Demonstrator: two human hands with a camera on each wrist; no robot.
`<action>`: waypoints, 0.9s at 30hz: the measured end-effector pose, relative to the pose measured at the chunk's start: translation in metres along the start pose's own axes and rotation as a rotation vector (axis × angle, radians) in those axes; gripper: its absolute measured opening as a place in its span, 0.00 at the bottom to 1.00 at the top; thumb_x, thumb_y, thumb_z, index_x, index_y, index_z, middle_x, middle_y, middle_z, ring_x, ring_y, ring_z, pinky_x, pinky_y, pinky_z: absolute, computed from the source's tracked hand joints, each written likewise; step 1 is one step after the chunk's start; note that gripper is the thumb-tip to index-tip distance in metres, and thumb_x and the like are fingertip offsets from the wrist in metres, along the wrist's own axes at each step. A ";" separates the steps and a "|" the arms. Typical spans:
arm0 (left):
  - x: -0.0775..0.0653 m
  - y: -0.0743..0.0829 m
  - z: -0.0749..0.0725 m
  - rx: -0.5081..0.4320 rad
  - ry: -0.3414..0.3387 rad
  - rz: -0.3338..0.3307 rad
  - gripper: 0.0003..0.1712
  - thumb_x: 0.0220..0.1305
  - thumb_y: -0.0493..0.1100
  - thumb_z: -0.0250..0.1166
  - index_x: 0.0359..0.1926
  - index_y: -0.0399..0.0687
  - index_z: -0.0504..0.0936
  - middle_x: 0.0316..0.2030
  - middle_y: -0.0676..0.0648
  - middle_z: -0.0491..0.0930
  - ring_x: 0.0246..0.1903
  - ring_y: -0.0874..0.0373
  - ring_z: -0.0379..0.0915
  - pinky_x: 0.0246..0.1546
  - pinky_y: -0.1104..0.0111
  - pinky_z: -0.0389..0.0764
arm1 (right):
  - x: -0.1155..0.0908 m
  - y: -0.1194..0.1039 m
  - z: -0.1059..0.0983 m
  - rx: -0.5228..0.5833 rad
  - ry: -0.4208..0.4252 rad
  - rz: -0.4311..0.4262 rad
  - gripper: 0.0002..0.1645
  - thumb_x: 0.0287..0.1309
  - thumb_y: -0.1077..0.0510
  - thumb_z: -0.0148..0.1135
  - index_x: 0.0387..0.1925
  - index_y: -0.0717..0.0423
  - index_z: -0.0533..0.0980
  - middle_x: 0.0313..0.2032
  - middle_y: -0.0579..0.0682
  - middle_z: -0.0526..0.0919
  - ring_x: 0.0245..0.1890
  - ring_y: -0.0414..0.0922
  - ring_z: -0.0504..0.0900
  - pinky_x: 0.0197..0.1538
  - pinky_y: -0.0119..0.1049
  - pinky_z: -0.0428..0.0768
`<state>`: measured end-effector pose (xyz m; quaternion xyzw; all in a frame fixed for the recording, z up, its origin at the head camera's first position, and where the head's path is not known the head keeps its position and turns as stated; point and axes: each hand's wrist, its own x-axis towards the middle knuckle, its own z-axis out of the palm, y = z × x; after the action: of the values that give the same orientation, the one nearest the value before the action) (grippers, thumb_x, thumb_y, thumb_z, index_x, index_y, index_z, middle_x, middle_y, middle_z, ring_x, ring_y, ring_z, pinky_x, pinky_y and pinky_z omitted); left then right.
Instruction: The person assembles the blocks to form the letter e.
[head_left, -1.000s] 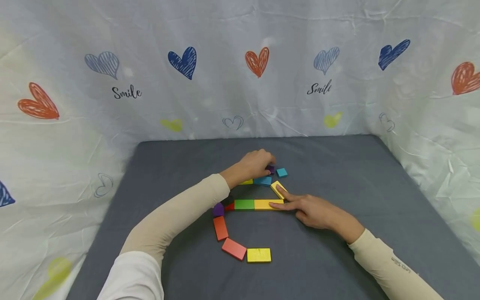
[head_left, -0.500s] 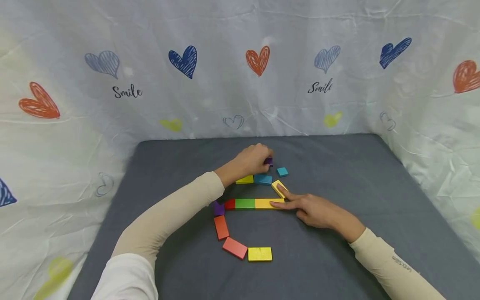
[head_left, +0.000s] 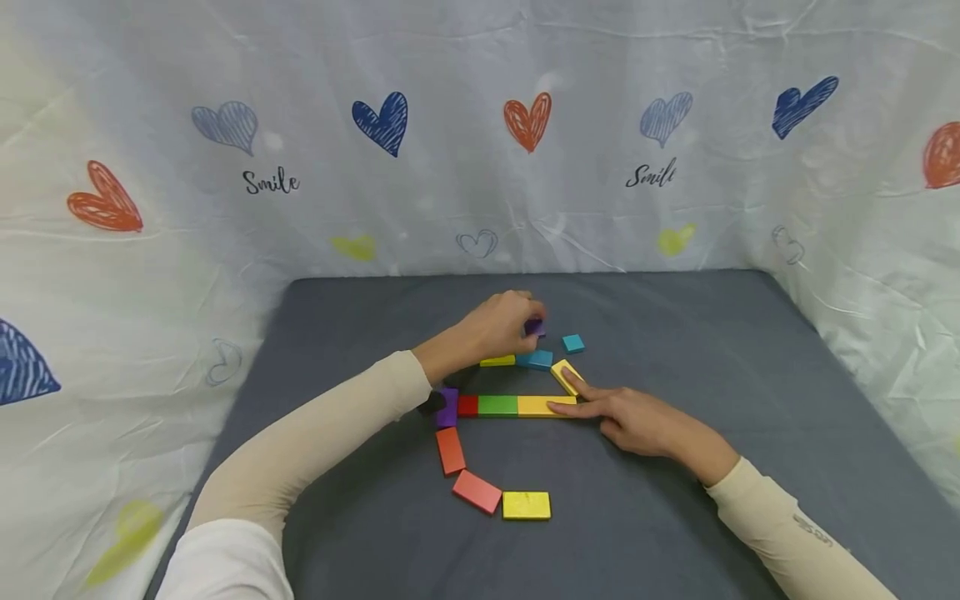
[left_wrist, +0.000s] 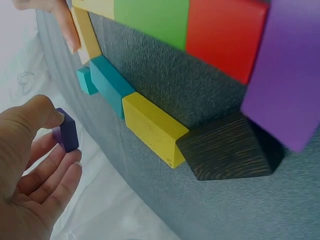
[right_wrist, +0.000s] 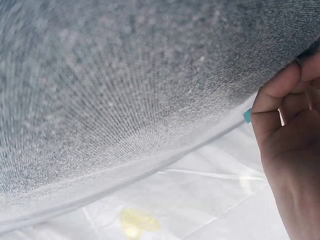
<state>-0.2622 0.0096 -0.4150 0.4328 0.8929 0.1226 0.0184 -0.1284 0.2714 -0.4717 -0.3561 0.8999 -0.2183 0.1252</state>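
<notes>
My left hand (head_left: 501,327) pinches a small purple block (left_wrist: 67,131) between thumb and fingers, over the far side of the arrangement. Under and beside that wrist, a yellow block (left_wrist: 154,127) and a blue block (head_left: 536,359) lie end to end, with a black wedge-like block (left_wrist: 220,150) at the yellow one's end. My right hand (head_left: 637,421) has two fingers extended. One touches a slanted pale yellow block (head_left: 560,367); the other rests on the yellow-orange block (head_left: 534,407) ending a straight row with a green block (head_left: 497,406) and a red block (head_left: 468,406).
A small turquoise block (head_left: 573,343) lies apart, beyond the slanted one. From a larger purple block (head_left: 448,410) at the row's left end, an orange block (head_left: 451,451), a coral block (head_left: 477,492) and a yellow block (head_left: 527,506) curve toward the front. Grey cloth (head_left: 675,333) covers the table.
My left hand has drawn back up and to the left, carrying the small purple block away from the turquoise one. The right hand's fingers stay in place; the head view has shifted slightly.
</notes>
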 end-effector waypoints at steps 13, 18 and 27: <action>-0.044 0.021 -0.006 -0.164 -0.010 0.010 0.21 0.69 0.45 0.70 0.61 0.46 0.86 0.50 0.49 0.83 0.48 0.54 0.83 0.47 0.67 0.84 | -0.001 0.004 0.000 -0.006 -0.008 0.008 0.52 0.63 0.78 0.53 0.78 0.28 0.68 0.83 0.52 0.53 0.24 0.38 0.72 0.23 0.28 0.58; -0.056 0.036 -0.005 -0.198 -0.020 0.023 0.21 0.68 0.45 0.72 0.60 0.45 0.86 0.49 0.49 0.83 0.47 0.53 0.84 0.44 0.68 0.83 | -0.002 0.004 0.000 -0.007 -0.005 0.007 0.52 0.63 0.78 0.54 0.78 0.29 0.68 0.83 0.53 0.53 0.20 0.34 0.64 0.23 0.28 0.58; -0.080 0.067 -0.003 -0.212 -0.059 0.039 0.18 0.66 0.44 0.71 0.56 0.48 0.87 0.44 0.54 0.81 0.43 0.58 0.82 0.41 0.75 0.80 | 0.000 0.002 0.001 -0.017 0.012 0.007 0.50 0.62 0.77 0.55 0.76 0.30 0.71 0.83 0.52 0.55 0.22 0.35 0.63 0.24 0.28 0.58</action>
<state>-0.1613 -0.0128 -0.4021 0.4492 0.8653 0.2042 0.0879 -0.1294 0.2723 -0.4739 -0.3526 0.9038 -0.2122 0.1177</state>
